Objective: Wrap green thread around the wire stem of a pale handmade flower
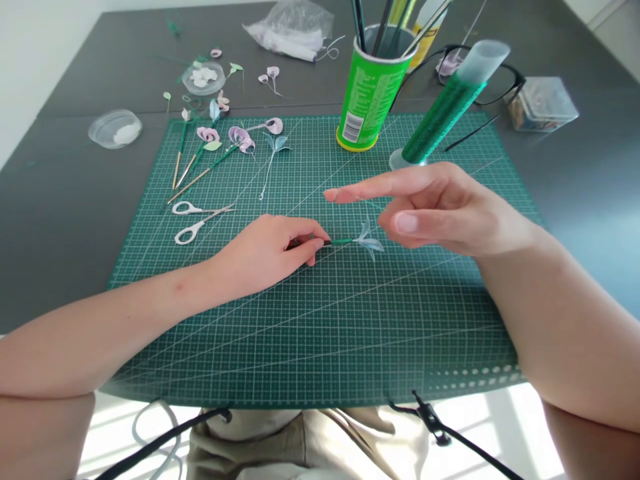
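Wears loose beige trousers (250,440), softly creased, with a seam showing. Has a bare left hand (277,250) and a bare right hand (440,210), slim-fingered, with a smooth, rounded thumbnail (406,223). Bears a small spot on the bare left forearm (167,293). Appears to wear thin black straps (165,441), fitted with a dark buckle (433,421) on the right.

Dark table (60,200), pale wall (40,53), sunlit white floor (515,420).
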Motion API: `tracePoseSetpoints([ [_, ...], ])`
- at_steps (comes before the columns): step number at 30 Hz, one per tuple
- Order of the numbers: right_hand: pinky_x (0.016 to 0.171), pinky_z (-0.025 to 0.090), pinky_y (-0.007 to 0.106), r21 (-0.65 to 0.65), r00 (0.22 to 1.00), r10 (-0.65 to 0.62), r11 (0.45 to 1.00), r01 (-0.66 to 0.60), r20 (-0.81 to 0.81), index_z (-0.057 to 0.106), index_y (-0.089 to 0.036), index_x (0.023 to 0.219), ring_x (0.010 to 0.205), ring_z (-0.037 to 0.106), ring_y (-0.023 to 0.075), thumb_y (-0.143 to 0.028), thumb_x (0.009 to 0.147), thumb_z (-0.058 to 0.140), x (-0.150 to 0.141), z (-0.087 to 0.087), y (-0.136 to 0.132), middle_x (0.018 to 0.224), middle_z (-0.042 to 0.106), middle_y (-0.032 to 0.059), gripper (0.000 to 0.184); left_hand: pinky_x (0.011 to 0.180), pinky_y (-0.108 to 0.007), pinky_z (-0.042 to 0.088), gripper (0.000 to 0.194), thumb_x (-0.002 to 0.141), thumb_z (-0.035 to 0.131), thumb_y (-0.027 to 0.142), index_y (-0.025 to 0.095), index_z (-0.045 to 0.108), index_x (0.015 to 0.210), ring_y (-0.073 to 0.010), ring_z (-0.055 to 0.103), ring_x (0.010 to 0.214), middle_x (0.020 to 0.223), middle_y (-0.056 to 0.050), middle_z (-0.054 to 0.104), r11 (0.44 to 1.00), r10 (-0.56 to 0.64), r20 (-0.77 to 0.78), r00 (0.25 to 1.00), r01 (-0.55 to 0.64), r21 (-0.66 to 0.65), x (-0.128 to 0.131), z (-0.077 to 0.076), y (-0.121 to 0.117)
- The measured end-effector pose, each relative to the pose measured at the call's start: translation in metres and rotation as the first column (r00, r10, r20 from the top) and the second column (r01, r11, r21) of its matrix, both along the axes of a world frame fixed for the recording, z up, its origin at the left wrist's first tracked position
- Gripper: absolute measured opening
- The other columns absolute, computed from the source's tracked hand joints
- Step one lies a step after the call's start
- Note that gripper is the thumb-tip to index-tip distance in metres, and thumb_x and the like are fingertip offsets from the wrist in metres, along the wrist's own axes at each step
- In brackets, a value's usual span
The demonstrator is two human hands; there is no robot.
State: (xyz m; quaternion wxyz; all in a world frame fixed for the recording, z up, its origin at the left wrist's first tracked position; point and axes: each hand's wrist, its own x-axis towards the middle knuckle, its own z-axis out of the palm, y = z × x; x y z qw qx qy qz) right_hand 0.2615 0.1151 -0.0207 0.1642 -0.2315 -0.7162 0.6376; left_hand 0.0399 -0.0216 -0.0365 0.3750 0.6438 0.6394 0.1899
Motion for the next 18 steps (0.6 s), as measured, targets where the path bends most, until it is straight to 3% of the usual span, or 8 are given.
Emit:
tracePoseSetpoints([
  [3,0.044,0.025,0.023,0.034,0.979,0.204,0.978,-0.204,0.005,0.075,-0.027,0.14,0.045,0.026,0.0071,-0.059,0.094,0.073,-0.002,-0.001,-0.001,0.051,0.032,-0.0093,0.056,0.056,-0.026,0.04,0.026,0.102,0.055,0.033,0.022,0.077,0.096,-0.0112,0.057,0.053,0.075,0.005,0.077,0.999,-0.049,0.031,0.998,0.048,0.012,0.001,0.001,-0.002],
  [9,0.048,0.028,0.03,0.191,0.996,0.077,0.978,-0.086,0.054,0.077,-0.029,0.136,0.049,0.026,0.0122,-0.064,0.101,0.062,-0.011,0.0,-0.002,0.053,0.036,-0.0064,0.052,0.063,-0.025,0.045,0.022,0.103,0.056,0.029,0.022,0.077,0.1,-0.0112,0.063,0.059,0.08,0.005,0.08,0.993,-0.099,0.042,0.994,0.096,0.07,0.002,-0.002,-0.002],
  [18,0.052,0.033,0.031,0.223,0.989,0.057,0.971,-0.087,0.138,0.078,-0.02,0.129,0.048,0.03,0.011,-0.064,0.105,0.056,-0.015,-0.005,0.004,0.052,0.034,-0.0075,0.054,0.068,-0.026,0.05,0.019,0.102,0.062,0.03,0.022,0.079,0.106,-0.0127,0.071,0.067,0.083,0.004,0.082,0.997,-0.061,0.102,0.993,0.056,0.053,0.005,-0.001,-0.005],
])
